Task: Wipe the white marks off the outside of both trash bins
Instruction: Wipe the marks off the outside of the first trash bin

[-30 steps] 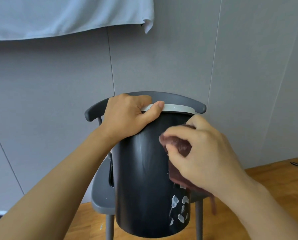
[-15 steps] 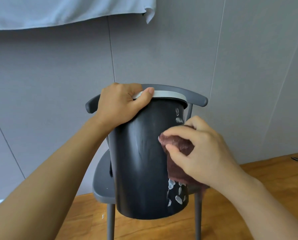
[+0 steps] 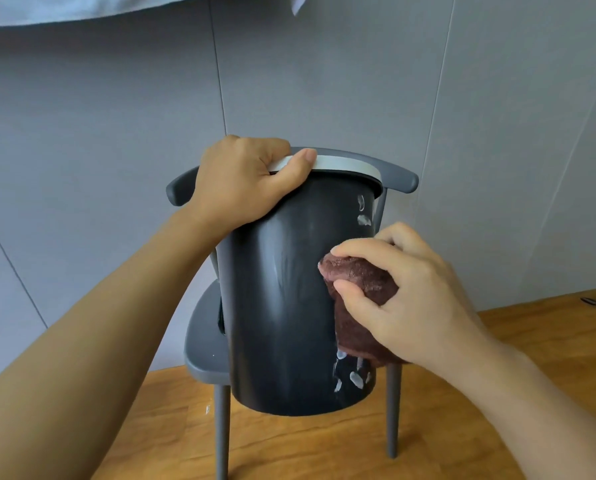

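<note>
My left hand comes in from the lower left and grips the top of the round black plastic trash bin. The fingers curl over the pale grey rim ring and the thumb lies along the front of that ring, so the hand is closed tight on the rim. The bin is tilted and held up in front of the dark grey plastic chair, whose curved backrest shows behind the rim and whose seat and thin legs show beneath. I cannot tell whether the bin's base touches the seat.

Faint pale streaks run down the middle of the bin's front. Further right, a few white marks sit just under the rim, and a cluster of white marks sits near the bottom edge. Between these two groups, a dark brown terry cloth is pressed flat against the bin's right side, its lower edge hanging just above the bottom cluster.

My right hand holds that cloth, with the thumb and forefinger pinching its bunched upper part and the remaining fingers curled behind it.

Under the chair lies a wooden plank floor, and behind it stands a grey panelled wall. A pale blue fabric sheet hangs along the top left edge.
</note>
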`<state>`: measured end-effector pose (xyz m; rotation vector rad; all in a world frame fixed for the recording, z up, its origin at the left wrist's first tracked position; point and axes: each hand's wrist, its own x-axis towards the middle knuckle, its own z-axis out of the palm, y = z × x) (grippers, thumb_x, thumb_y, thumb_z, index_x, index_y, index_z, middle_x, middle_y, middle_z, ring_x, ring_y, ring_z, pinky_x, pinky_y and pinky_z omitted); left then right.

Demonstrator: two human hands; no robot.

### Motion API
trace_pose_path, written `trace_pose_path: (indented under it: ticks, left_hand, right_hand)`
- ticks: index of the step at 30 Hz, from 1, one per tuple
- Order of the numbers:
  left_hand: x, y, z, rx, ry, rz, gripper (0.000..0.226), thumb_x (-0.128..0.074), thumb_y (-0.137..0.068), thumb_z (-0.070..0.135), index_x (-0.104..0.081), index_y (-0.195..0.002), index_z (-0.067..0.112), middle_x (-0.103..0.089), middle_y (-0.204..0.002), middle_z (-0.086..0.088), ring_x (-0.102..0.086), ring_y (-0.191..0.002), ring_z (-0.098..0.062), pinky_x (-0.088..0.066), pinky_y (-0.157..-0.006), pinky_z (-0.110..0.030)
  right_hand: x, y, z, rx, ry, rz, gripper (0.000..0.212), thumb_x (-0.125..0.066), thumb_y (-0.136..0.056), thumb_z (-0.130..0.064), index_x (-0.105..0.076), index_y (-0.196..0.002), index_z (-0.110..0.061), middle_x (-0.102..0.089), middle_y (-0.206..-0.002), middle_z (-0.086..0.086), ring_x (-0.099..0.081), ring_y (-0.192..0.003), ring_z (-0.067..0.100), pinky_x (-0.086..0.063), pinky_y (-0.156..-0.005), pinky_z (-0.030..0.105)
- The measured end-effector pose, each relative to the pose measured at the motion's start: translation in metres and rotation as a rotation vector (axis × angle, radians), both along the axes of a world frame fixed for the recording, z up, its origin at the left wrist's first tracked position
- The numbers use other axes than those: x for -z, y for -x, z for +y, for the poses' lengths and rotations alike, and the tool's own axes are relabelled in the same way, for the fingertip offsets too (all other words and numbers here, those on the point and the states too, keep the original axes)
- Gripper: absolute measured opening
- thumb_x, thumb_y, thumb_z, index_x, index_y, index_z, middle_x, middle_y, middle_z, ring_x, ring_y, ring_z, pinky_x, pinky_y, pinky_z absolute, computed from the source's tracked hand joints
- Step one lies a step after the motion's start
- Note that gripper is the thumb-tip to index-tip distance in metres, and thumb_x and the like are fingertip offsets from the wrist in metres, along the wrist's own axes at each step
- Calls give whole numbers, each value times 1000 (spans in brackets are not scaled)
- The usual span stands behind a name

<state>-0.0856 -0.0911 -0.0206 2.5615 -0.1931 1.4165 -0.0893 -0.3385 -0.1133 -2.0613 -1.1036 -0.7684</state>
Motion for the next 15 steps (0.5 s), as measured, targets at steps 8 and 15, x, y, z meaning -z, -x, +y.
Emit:
trace_pose_path:
  ticks: [8, 15]
  left_hand:
    - [1, -1, 5, 19, 24, 0, 59, -46, -95, 57, -24, -59, 16, -23, -52, -3, -25, -54, -23, -19, -54, -33]
    - [-1, 0, 4, 13, 25, 2, 59, -46, -95, 56, -25, -59, 15, -22, -53, -3, -24, -53, -20, -17, -53, -34]
  right_hand:
    - [8, 5, -10, -104, 272, 60, 29, -78, -88, -39, -73, -116, -45, -50, -105, -18, -60, -90, 12, -56, -67, 19]
    - [20, -2, -15, -82, -4, 80, 24, -74, -89, -38, -77, -112, -42, -53, -100, -17, -60, -90, 6, -51, -71, 13]
